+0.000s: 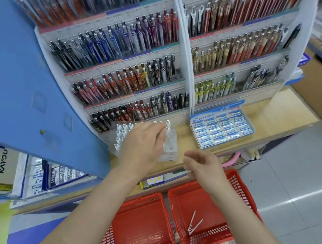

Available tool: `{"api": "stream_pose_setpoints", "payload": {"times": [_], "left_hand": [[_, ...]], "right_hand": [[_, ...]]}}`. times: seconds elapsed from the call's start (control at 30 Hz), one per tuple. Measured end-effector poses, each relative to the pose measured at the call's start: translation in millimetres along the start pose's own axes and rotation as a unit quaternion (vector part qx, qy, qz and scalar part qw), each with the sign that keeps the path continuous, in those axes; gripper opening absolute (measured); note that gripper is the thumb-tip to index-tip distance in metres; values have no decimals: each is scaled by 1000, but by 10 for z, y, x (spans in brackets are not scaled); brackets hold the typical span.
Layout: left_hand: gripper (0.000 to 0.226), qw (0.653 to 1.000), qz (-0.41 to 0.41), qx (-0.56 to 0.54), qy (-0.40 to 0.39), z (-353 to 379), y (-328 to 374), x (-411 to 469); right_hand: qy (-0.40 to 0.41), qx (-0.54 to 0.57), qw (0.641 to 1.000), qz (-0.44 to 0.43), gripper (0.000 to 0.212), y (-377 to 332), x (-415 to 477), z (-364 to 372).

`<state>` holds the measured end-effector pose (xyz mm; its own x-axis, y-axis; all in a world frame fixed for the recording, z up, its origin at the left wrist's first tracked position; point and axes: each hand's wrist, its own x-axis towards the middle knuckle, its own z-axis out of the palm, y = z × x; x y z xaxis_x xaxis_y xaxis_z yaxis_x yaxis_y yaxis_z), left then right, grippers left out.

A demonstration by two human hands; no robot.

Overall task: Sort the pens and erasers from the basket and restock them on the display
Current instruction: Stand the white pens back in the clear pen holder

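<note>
- The wooden surface (271, 117) is running as a narrow ledge in front of the display rack (186, 63). Its front edge is sitting just behind your wrists.
- A blue panel (26, 80) is closing in the left side. The open room is lying to the right, over bare wood beyond the eraser box (223, 127).
- The rack is rising in stepped tiers of glossy clip pens, split by a white curved divider.
- The eraser box is a shallow blue-and-white carton, showing tight rows of sleeved erasers.
- A clear holder (170, 154), hard plastic with holes on top, is standing on the surface at the foot of the rack.
- Your left hand (142, 146) is arching over the holder. Its fingers (161, 132) are pinching a white pen (167, 135), which is standing nearly upright at the holder's right end.
- Your right hand (205, 164) is hovering near the surface's front edge with its fingers loosely curled. A pale streak is showing beneath them, so you cannot tell whether they are holding anything.
- Two red plastic mesh baskets are sitting below the surface. The right basket (238, 187) is holding two pens (195, 224), well apart from both hands.
- The left basket (141, 219) is showing only its red floor.
</note>
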<state>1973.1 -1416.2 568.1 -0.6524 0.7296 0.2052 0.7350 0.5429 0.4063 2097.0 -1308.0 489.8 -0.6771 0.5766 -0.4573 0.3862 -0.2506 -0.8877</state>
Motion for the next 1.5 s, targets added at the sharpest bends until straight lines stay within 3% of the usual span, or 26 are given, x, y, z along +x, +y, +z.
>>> {"api": "stream_pose_setpoints", "payload": {"times": [0.13, 0.3, 0.47, 0.67, 0.83, 1.07, 1.23, 1.37, 1.43, 1.5], "left_hand": [[20, 999, 0, -41, -1, -59, 83, -263], [22, 995, 4, -49, -81, 372, 169, -732], [23, 973, -49, -16, -224, 1410, 98, -1302], [27, 929, -102, 14, -356, 3249, -263, -1960], [24, 897, -151, 42, -413, 4933, -775, -2423], [20, 871, -154, 105, -455, 6844, -1650, -2875], [23, 835, -154, 174, -498, 7715, -1978, -2994], [27, 829, -156, 189, -502, 8070, -2070, -3006], [25, 838, -151, 179, -493, 8149, -2100, -3008], [22, 845, -151, 170, -483, 8183, -2133, -2999]], "right_hand": [[-30, -159, 985, -63, 11, 99, -148, -592], [-12, -297, 954, -41, 10, 446, -252, -1226], [-22, -335, 942, 2, 12, 1404, -153, -1639], [-66, -418, 906, 20, 13, 3120, 334, -1866], [-127, -476, 870, -3, 16, 4766, 1066, -1732], [-235, -526, 817, -33, 30, 6607, 2122, -991], [-334, -599, 728, -7, 33, 7230, 2513, -679], [-380, -560, 736, 3, 35, 7536, 2650, -637], [-358, -588, 724, -53, 34, 7699, 2652, -621], [-333, -634, 690, -104, 34, 7741, 2660, -610]]}}
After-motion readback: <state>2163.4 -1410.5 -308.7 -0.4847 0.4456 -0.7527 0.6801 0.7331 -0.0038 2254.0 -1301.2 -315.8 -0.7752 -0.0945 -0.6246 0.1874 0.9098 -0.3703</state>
